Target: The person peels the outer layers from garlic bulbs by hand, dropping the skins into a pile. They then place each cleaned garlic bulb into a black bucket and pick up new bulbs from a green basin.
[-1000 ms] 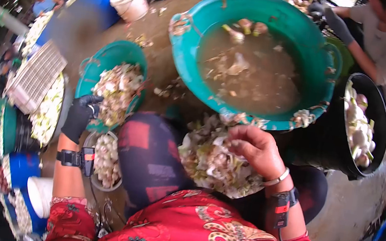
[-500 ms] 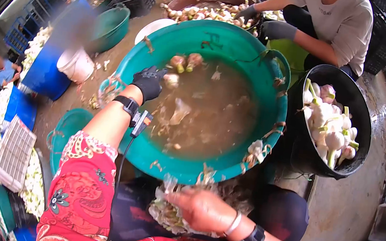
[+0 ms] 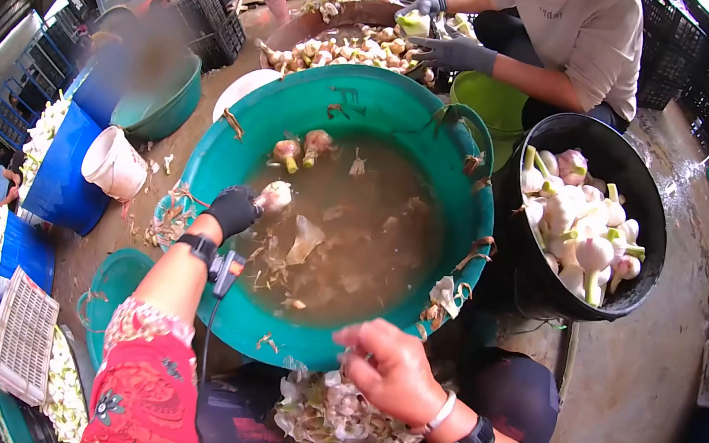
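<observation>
My left hand (image 3: 234,211), in a black glove, reaches over the left side of a large green tub (image 3: 316,358) of murky water. Its fingers are closed on a garlic bulb (image 3: 274,197). Two more garlic bulbs, one of them here (image 3: 318,143), float just beyond it. My bare right hand (image 3: 391,374) hovers at the tub's near rim, fingers loosely bent and apart, slightly blurred, with nothing seen in them. Below it, a heap of garlic peelings (image 3: 335,413) lies in my lap.
A black bucket (image 3: 530,275) of cleaned garlic bulbs (image 3: 588,224) stands right of the tub. Across from me, a person in grey gloves (image 3: 457,55) handles garlic beside a heaped brown basin (image 3: 297,25). At left are a white bucket (image 3: 115,165) and blue barrels (image 3: 67,183).
My left hand has closed on the garlic bulb and drawn it slightly toward me. My right hand has risen from the peelings toward the tub's rim. The view has shifted.
</observation>
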Available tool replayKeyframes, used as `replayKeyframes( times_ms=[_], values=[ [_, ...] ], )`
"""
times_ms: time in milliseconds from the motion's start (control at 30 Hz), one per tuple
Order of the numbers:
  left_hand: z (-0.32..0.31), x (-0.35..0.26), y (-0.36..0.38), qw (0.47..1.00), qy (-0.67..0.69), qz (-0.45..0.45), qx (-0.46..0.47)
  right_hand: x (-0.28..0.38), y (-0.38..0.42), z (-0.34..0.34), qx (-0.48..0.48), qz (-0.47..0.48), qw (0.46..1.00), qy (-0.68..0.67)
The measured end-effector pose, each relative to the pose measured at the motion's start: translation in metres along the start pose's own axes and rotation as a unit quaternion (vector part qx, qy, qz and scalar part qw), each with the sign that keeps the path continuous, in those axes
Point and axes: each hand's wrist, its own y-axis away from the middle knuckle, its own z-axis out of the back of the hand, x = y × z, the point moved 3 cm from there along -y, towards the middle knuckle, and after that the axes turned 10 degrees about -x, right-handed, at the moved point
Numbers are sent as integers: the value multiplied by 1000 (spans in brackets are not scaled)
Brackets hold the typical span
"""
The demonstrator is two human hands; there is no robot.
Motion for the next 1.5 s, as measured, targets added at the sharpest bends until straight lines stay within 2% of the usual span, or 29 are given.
replayKeyframes(
  times_ms=[67, 100, 133, 233, 267, 300, 367, 400, 433, 533, 633, 700, 767, 800, 833, 867, 900, 967, 1000, 1033, 1067, 1133, 1167, 1233, 1267, 1333, 1367, 1433, 1500],
  values=[
    [59, -26, 50, 987, 158, 0, -28, 0, -3, -1, -38, -45, 998, -36],
    [77, -37, 74, 987, 157, 3, -26, -1, -3, -3, -43, -66, 996, -52],
    [90, -49, 100, 962, 273, 6, 0, -1, -4, -7, -34, -78, 992, -94],
    [109, -91, 173, 844, 530, 37, 69, -4, -7, -20, -2, -112, 974, -196],
    [111, -103, 192, 815, 572, 14, 93, -2, -7, -26, -22, -84, 960, -268],
    [115, -113, 209, 802, 587, 10, 111, 1, -6, -25, -18, -126, 942, -309],
    [102, -120, 228, 713, 698, 12, 69, -13, -2, -32, 39, -175, 910, -374],
    [97, -124, 234, 651, 756, 38, 53, -12, 2, -33, 22, -160, 888, -431],
    [90, -125, 238, 651, 756, 39, 52, -11, 4, -31, -32, -117, 923, -366],
    [82, -139, 246, 599, 800, 35, 7, -7, 10, -26, -41, -156, 912, -378],
    [82, -155, 247, 578, 815, 47, -18, -8, 13, -26, -47, -111, 922, -369],
    [81, -159, 246, 595, 801, 51, -33, -9, 15, -23, -74, -46, 945, -317],
    [79, -160, 245, 631, 771, 54, -63, -10, 16, -21, -74, -56, 947, -308],
    [74, -158, 244, 632, 770, 55, -62, -10, 16, -20, -73, -65, 949, -300],
    [71, -156, 243, 676, 732, 31, -77, -7, 16, -17, -74, -66, 948, -301],
    [69, -155, 242, 717, 691, 7, -91, -4, 17, -14, -60, -145, 919, -363],
    [66, -156, 244, 717, 691, 8, -90, -4, 19, -14, -45, -222, 879, -419],
    [76, -165, 249, 601, 794, 76, -48, -8, 19, -16, -47, -210, 876, -432],
    [80, -166, 248, 602, 793, 76, -48, -8, 19, -15, -61, -180, 901, -389],
    [84, -166, 247, 629, 772, 68, -61, -9, 19, -16, -73, -150, 924, -345],
    [87, -166, 246, 656, 749, 61, -72, -12, 20, -21, -72, -151, 923, -346],
    [86, -164, 244, 675, 731, 61, -79, -14, 21, -24, -115, -48, 957, -264],
    [86, -163, 244, 693, 713, 59, -87, -13, 22, -24, -114, -48, 957, -264],
    [81, -161, 244, 691, 715, 61, -81, -15, 24, -24, -96, -141, 934, -313],
    [80, -160, 244, 689, 718, 64, -75, -12, 25, -22, -97, -141, 934, -313],
    [82, -159, 244, 703, 704, 56, -80, -11, 26, -21, -64, -224, 884, -404],
    [83, -158, 245, 717, 690, 49, -86, -16, 27, -21, -65, -225, 884, -405],
    [79, -154, 244, 726, 681, 48, -85, -22, 27, -26, -27, -230, 833, -502],
    [79, -153, 245, 735, 671, 46, -84, -17, 27, -26, -34, -244, 835, -493]
  ],
)
